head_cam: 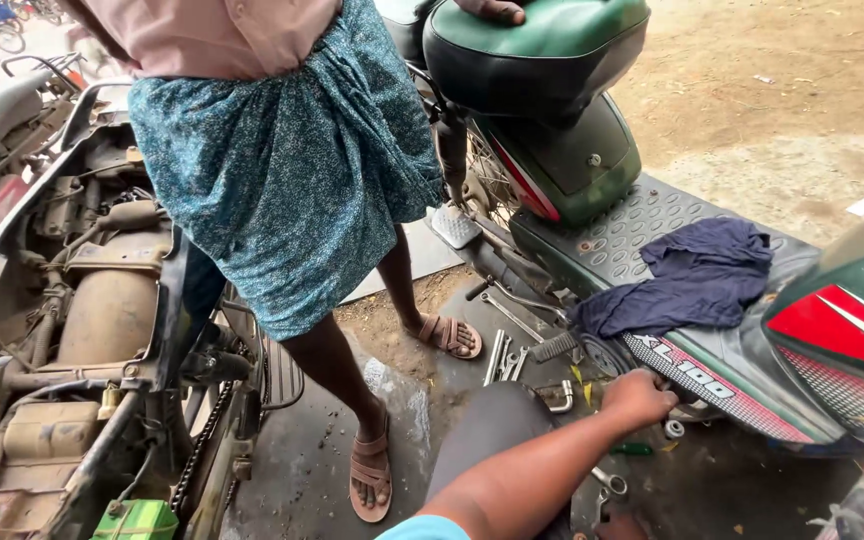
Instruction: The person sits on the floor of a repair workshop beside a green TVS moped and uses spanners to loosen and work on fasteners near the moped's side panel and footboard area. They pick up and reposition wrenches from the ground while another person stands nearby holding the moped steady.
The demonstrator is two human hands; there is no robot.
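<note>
My right hand (638, 397) reaches out from the bottom of the view, past my bent knee (497, 425), to the lower edge of a green moped (592, 170). Its fingers are curled in against the underside of the footboard (642, 215). Whatever is inside the fist is hidden. Several spanners (505, 352) lie on the ground just left of the hand, and a metal U-shaped part (558, 397) lies closer to it. A dark blue rag (697, 275) lies on the footboard above the hand. My left hand is out of view.
Another person in a blue patterned wrap (292, 170) and brown sandals (370, 468) stands at the centre left, with a hand on the green seat (537, 45). A stripped scooter frame (72, 300) fills the left side. A small green screwdriver (632, 450) lies near my arm.
</note>
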